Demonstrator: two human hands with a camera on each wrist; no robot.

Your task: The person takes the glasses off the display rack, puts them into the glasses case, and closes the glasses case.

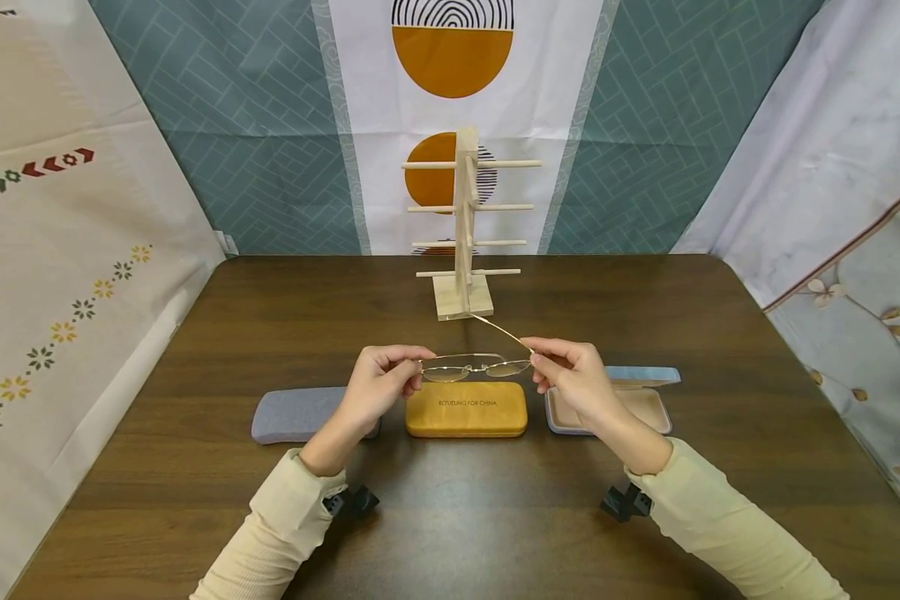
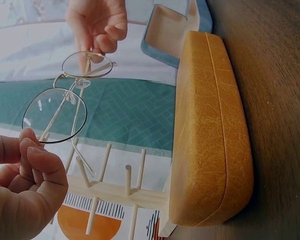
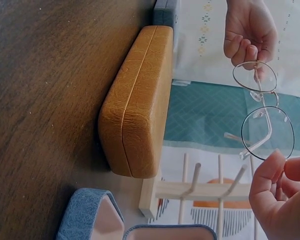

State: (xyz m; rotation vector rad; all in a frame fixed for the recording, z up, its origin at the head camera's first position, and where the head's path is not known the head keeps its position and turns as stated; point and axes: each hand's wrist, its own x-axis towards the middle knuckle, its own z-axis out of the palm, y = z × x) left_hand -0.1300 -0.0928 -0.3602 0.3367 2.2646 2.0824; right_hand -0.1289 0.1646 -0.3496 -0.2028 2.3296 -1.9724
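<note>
Both hands hold up a pair of thin gold-rimmed glasses [image 1: 475, 368] by its two outer ends, over a mustard-yellow glasses case [image 1: 467, 422]. My left hand [image 1: 378, 382] pinches the left end between thumb and fingers. At the other end, my right hand [image 1: 576, 377] pinches the frame near its hinge. One temple arm sticks out away from me toward the wooden stand; the other runs across behind the lenses. In the left wrist view the clear round lenses [image 2: 55, 116] hang beside the yellow case [image 2: 210, 135], which is shut.
A wooden glasses rack [image 1: 464, 217] with pegs on both sides stands at the back of the brown table [image 1: 330, 317]. A closed grey-blue case [image 1: 292, 415] lies left, partly behind my left forearm. An open blue case [image 1: 651, 403] with beige lining sits right, partly behind my right hand.
</note>
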